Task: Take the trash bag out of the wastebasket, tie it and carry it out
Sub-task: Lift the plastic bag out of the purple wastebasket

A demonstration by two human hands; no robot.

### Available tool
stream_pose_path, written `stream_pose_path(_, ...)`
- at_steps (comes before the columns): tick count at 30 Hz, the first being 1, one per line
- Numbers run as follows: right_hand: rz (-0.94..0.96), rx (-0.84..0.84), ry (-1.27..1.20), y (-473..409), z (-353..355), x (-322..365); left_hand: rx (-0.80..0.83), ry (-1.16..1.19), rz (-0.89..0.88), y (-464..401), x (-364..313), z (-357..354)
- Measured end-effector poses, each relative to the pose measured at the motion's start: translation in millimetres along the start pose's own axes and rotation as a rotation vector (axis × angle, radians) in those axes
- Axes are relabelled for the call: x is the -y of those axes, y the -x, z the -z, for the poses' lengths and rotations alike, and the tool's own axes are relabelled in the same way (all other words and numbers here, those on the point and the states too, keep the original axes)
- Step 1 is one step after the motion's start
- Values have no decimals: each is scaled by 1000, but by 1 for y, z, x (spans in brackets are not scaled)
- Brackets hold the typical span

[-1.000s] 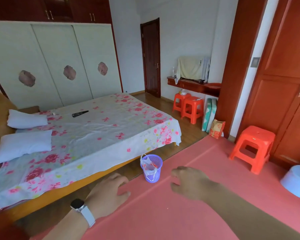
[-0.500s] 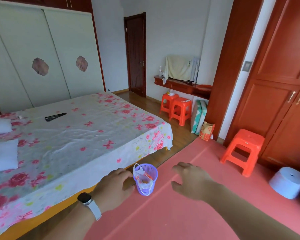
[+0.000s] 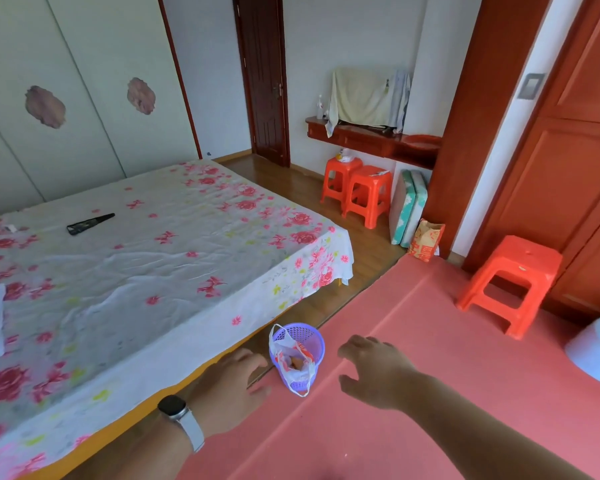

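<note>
Our left hand (image 3: 234, 377) and right hand (image 3: 374, 367) hover empty, fingers spread, flanking the purple wastebasket (image 3: 303, 356); its trash bag (image 3: 291, 355) (thin, probably light) offers handle loops at twelve and six o'clock.

Most of the left side is being taken up by a bed (image 3: 153, 271) that's being covered with a rose-print sheet (image 3: 264, 237), and a black remote (image 3: 90, 223) is being left lying on it. Two orange stools (image 3: 357, 192) are being kept side by side under a wall shelf (image 3: 371, 140), with a third orange stool (image 3: 510, 282) being parked by the wooden cabinet doors (image 3: 575, 188). The floor on the right is being covered by a pink mat (image 3: 413, 427).
</note>
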State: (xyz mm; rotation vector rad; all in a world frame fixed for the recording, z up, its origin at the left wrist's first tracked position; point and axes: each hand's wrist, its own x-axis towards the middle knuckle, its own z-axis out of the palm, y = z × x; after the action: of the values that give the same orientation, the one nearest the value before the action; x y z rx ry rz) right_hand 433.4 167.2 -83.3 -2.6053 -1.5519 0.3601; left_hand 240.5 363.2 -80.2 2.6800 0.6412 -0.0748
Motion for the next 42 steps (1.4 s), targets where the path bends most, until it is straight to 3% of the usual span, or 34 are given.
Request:
stream_pose_path(12,33,1,-48,-199,57,-91,28,-58,56,-208,27,48)
stream_pose_path(22,-67,54,-95,-310,60,-92,106,-48,1,-323,98,66)
stream_pose_path(30,-380,113,-199,-373,21,-64,296,3,-196,-437,180,45)
stream_pose_path(34,-489,138,-247,-397,-13,-41,355,36,-215,-471,217,20)
stream_pose_path(40,-582,258,-315,-415,-82,-38,461,102,-150,-498,238,-38)
stream_pose_path(42,-633,293,-408,-438,-160,-60,546,142,-110,-519,257,-117)
